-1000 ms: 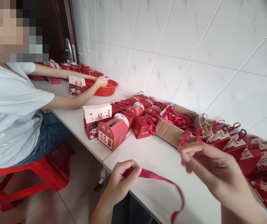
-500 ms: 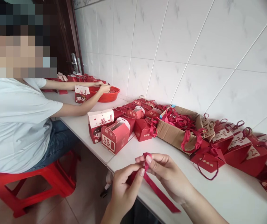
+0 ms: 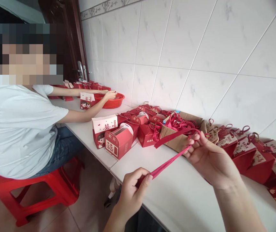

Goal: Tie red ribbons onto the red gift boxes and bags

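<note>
A: Hands?
B: Left hand (image 3: 134,190) and right hand (image 3: 211,161), fingertips closed, each pinch the red ribbon (image 3: 170,162).
A: Ribbon's position?
B: Stretched between them above the white table (image 3: 176,196), near its front edge.

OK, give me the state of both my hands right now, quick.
Left hand: closed, holding the red ribbon between thumb and fingers.
Right hand: fingertips closed, pinching the same ribbon farther along.
</note>
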Demonstrator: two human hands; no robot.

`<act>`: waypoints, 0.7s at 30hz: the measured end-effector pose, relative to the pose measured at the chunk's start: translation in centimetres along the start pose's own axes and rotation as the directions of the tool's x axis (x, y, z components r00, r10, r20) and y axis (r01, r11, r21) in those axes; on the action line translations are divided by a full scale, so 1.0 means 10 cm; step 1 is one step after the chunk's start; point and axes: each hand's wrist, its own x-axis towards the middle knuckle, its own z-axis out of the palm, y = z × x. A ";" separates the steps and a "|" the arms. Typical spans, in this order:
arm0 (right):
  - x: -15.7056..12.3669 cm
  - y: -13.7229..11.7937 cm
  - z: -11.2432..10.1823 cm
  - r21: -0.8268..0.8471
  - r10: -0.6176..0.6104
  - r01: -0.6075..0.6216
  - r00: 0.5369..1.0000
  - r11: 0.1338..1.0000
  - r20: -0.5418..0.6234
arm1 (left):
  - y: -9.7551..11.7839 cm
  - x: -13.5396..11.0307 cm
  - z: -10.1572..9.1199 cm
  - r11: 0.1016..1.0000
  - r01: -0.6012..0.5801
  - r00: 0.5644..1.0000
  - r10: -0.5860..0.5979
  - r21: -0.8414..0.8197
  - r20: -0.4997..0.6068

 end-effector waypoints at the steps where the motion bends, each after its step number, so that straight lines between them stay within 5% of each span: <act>1: -0.01 -0.06 -0.01 0.008 -0.051 0.051 0.999 0.999 -0.008 | 0.00 0.00 0.00 1.000 0.003 1.000 -0.003 -0.001 0.005; 5: -0.06 -0.25 -0.05 0.060 -0.257 0.256 0.967 0.965 -0.002 | 0.00 0.00 0.00 1.000 0.017 0.999 -0.017 -0.008 0.028; 14: -0.19 -0.65 -0.22 0.206 -0.459 0.486 0.872 0.849 -0.167 | -0.10 0.04 -0.03 0.999 -0.002 0.998 0.000 0.041 0.059; 19: -0.22 -0.93 -0.50 0.123 -0.590 0.617 0.783 0.777 -0.199 | -0.19 0.08 -0.18 0.993 -0.030 1.000 0.029 0.113 0.006; 21: -0.22 -1.02 -0.57 -0.034 -0.591 0.613 0.744 0.790 -0.312 | -0.20 0.08 -0.21 0.990 -0.062 0.998 0.061 0.129 0.010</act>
